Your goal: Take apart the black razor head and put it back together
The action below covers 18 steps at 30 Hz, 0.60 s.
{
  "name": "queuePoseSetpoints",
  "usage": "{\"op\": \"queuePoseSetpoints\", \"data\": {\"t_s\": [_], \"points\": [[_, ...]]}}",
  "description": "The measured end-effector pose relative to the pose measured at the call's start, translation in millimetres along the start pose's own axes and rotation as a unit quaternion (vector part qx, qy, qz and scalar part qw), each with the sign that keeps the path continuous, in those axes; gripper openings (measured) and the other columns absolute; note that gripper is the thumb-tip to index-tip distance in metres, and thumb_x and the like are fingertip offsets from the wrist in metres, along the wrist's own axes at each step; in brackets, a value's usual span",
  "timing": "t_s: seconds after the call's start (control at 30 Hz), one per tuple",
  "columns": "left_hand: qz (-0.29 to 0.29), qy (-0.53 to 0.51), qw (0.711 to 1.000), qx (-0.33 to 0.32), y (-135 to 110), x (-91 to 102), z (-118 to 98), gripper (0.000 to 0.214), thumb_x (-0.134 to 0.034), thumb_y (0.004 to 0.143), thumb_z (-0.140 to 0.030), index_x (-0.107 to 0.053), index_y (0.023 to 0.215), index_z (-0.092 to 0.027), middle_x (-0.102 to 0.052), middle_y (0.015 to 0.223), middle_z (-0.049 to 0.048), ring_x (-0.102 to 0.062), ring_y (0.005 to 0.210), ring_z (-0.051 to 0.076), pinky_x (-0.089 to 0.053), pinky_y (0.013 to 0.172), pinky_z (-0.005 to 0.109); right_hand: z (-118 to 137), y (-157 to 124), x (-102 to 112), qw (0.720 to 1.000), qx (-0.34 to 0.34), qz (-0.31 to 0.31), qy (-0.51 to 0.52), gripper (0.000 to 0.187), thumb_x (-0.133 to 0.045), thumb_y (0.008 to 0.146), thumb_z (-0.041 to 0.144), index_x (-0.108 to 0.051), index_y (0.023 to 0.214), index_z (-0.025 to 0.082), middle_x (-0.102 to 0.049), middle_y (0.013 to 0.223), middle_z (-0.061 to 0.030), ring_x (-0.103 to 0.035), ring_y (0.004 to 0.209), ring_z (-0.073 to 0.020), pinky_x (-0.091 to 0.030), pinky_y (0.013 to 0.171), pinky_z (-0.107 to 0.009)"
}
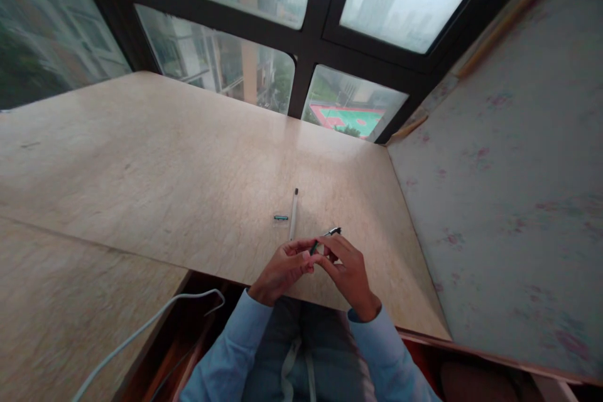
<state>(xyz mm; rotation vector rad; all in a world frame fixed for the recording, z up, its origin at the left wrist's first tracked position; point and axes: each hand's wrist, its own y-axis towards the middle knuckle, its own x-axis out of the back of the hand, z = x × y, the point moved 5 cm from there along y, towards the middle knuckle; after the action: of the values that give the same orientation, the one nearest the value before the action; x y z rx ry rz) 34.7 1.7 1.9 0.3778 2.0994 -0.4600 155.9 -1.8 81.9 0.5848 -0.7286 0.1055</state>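
A slim black-and-silver pen-like object (333,232) slants up to the right between my hands, above the tabletop. My left hand (288,267) is closed, its thumb and fingers pinching the lower end. My right hand (345,266) is also closed, fingers bent around the object's middle and thumb near the left fingertips. The fingers hide part of it, so its exact kind is unclear. Just beyond my left hand lies a thin whitish stick with a dark tip (294,213), like a pencil. Left of that is a small teal piece in clear plastic (281,218).
The beige marbled tabletop (198,157) reaches to dark-framed windows (311,44). A flowered wall (509,201) bounds the right side. A white cable (146,326) curves over the open drawer space (188,326) at lower left.
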Motion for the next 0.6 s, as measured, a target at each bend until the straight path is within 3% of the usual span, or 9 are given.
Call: {"op": "queuePoseSetpoints", "data": {"t_s": [0.2,0.33,0.47,0.6], "points": [[0.039,0.008,0.999,-0.014,-2.0,2.2,-7.9,0.042,-0.087,0.064,-0.033,-0.073,0.096,-0.012,-0.07,0.087,0.0077,-0.058,0.062,0.009,-0.045,0.059,0.021,4.8,5.9,-8.1,0.999,0.037,-0.003,0.012,0.017,-0.065,0.089,0.033,-0.07,0.098,0.019,-0.063,0.072,-0.0033,-0.059,0.064,-0.0158,-0.048,0.058,-0.027],[0.05,-0.031,0.998,-0.015,-4.4,3.7,-10.7,0.042,-0.083,0.067,-0.041,-0.07,0.094,-0.012,-0.066,0.085,0.0074,-0.056,0.065,0.011,-0.043,0.06,0.023,4.7,12.1,-7.9,0.997,0.033,0.005,0.067,0.025,-0.068,0.086,0.037,-0.069,0.104,0.02,-0.062,0.075,-0.0022,-0.057,0.064,-0.0145,-0.048,0.059,-0.026],[0.04,-0.104,0.993,-0.024,-6.1,8.8,-13.1,0.039,-0.079,0.071,-0.046,-0.067,0.087,-0.012,-0.057,0.074,0.0028,-0.048,0.061,0.01,-0.04,0.061,0.025,-22.4,30.1,-14.7,0.993,-0.091,0.009,0.08,0.027,-0.063,0.089,0.038,-0.068,0.106,0.017,-0.062,0.077,-0.0021,-0.057,0.064,-0.0139,-0.048,0.062,-0.026],[0.024,-0.141,0.989,-0.041,-6.8,9.0,-17.7,0.036,-0.071,0.078,-0.046,-0.063,0.083,-0.012,-0.051,0.072,0.0022,-0.043,0.061,0.01,-0.035,0.057,0.025,-50.6,59.2,-44.2,0.975,-0.204,0.089,0.011,0.03,-0.064,0.086,0.036,-0.067,0.104,0.013,-0.068,0.084,-0.0059,-0.062,0.069,-0.0148,-0.048,0.067,-0.026]]}}
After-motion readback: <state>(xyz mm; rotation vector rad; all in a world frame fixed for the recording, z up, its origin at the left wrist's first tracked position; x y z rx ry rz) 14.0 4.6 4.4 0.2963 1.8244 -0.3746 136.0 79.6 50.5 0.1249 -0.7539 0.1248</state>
